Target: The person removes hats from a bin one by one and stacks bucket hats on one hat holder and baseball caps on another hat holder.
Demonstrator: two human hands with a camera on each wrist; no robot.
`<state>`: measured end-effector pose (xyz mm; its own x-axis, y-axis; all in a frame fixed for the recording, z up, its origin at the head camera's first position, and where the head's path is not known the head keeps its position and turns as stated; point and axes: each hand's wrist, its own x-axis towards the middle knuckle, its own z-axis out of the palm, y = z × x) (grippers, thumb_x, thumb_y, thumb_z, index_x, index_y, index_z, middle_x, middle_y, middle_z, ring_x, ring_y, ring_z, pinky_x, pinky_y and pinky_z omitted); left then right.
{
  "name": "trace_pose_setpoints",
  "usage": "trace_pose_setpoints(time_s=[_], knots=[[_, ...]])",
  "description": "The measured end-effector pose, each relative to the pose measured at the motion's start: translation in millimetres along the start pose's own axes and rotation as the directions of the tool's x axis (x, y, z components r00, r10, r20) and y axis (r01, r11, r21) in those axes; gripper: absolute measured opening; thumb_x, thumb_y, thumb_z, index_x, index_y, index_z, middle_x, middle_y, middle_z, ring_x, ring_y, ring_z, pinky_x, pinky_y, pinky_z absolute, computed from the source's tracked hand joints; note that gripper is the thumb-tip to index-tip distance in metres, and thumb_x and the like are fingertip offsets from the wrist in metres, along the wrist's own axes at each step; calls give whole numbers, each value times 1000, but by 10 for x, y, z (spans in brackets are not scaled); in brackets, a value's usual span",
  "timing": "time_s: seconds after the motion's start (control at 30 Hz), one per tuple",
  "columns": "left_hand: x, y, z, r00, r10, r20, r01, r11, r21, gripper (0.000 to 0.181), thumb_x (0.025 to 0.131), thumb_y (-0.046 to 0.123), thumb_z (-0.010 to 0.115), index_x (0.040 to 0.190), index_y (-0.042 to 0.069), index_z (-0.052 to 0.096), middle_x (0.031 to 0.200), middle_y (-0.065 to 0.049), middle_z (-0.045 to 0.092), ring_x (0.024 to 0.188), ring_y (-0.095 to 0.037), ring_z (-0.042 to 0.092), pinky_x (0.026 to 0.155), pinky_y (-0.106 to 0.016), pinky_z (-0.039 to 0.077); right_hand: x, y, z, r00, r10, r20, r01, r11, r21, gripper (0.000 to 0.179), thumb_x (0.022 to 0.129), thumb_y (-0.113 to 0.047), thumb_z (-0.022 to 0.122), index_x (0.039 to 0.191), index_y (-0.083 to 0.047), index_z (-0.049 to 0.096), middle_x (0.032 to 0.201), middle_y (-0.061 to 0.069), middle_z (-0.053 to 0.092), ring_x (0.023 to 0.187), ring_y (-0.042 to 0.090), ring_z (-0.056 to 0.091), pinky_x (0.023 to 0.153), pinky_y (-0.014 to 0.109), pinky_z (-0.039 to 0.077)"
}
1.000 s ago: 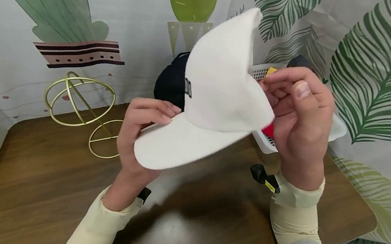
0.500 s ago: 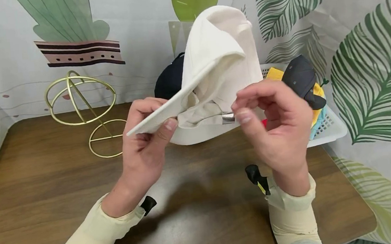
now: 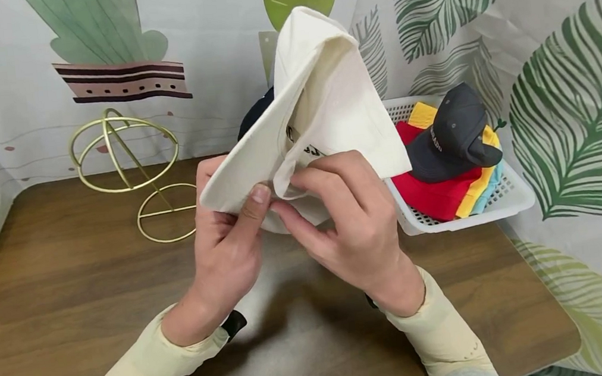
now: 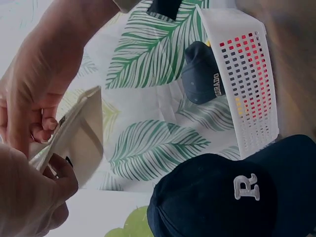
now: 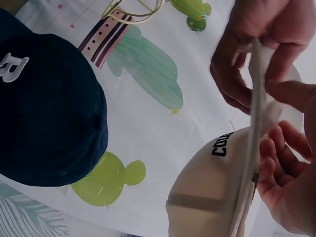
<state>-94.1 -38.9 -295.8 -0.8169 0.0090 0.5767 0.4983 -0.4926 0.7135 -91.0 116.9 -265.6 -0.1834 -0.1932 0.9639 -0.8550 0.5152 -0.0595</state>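
Observation:
A white baseball cap (image 3: 359, 111) with dark lettering is held up over the table, its hollow inside turned toward me. My left hand (image 3: 228, 254) grips the brim, thumb on the near face and fingers behind. With thumb and fingers, my right hand (image 3: 358, 225) pinches the folded inner band close to the brim. The right wrist view shows the cap (image 5: 207, 187) edge-on, my right hand (image 5: 291, 173) at its rim. Behind it, a navy cap (image 3: 256, 111) is mostly hidden in the head view; the left wrist view shows its white R (image 4: 246, 186).
To the left stands a gold wire stand (image 3: 169, 211) with a ringed dome top. A white perforated basket (image 3: 517, 199) at the right holds a dark grey cap (image 3: 457, 126) on red cloth (image 3: 436, 197), with yellow and light blue pieces. A patterned backdrop (image 3: 214, 52) closes off the back.
The cap has turned from its side view to show its inside, staying in my left hand. My right hand has moved left from the cap's back to the inner band and pinches it.

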Motion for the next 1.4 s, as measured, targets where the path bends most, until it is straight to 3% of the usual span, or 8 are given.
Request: trace_pose_setpoints(time_s=[0.27, 0.57, 0.8, 1.0, 1.13, 1.23, 1.4], knots=[[-5, 9, 23, 1000, 4, 1, -4, 1000, -19, 32, 103, -12, 46, 127, 9, 49, 129, -14, 62, 117, -28, 60, 99, -35, 51, -29, 1, 67, 999, 1, -42, -2, 999, -42, 20, 87, -2, 84, 98, 2, 68, 92, 15, 69, 84, 31, 66, 74, 41, 59], [13, 9, -20, 999, 43, -12, -42, 998, 41, 30, 102, -13, 48, 125, 7, 49, 125, -13, 63, 116, -27, 61, 95, -34, 53, -42, -1, 87, 999, 2, -49, -4, 999, -38, 10, 89, 2, 77, 96, 1, 69, 90, 15, 68, 84, 29, 66, 74, 39, 59], [43, 15, -48, 998, 63, -30, -61, 997, 56, 30, 102, -13, 49, 124, 7, 51, 119, -11, 63, 110, -25, 63, 90, -34, 55, -75, -5, 9, 983, 116, -142, -108, 992, 68, 9, 93, -4, 74, 98, 2, 69, 90, 17, 67, 73, 24, 62, 63, 32, 54], [58, 32, -69, 996, 75, -38, -73, 996, 54, 29, 102, -13, 50, 123, 7, 51, 113, -8, 61, 105, -24, 66, 89, -35, 57, -69, 24, -23, 919, 253, -301, -194, 958, 210, 21, 91, -13, 77, 97, 5, 67, 88, 20, 65, 71, 24, 54, 62, 29, 47], [80, 52, -95, 991, 125, -44, -119, 985, 124, 27, 101, -12, 51, 121, 5, 51, 111, -8, 60, 101, -23, 66, 87, -34, 56, -50, 64, -9, 852, 307, -424, -181, 933, 311, 38, 91, -21, 82, 94, 11, 62, 88, 25, 61, 75, 25, 55, 66, 27, 51], [101, 72, -113, 986, 161, -44, -153, 975, 159, 26, 100, -13, 51, 121, 3, 51, 113, -8, 59, 101, -23, 65, 87, -34, 54, -19, 99, -28, 805, 312, -504, -156, 932, 327, 47, 90, -24, 85, 92, 15, 59, 86, 27, 60, 78, 27, 57, 68, 27, 54], [139, 95, -131, 984, 175, -40, -168, 977, 131, 27, 99, -15, 50, 120, 1, 50, 111, -9, 58, 102, -23, 64, 90, -34, 52, 52, 157, -104, 733, 340, -589, -130, 920, 370, 43, 87, -9, 84, 91, 19, 52, 84, 25, 57, 77, 29, 56, 66, 27, 52]])
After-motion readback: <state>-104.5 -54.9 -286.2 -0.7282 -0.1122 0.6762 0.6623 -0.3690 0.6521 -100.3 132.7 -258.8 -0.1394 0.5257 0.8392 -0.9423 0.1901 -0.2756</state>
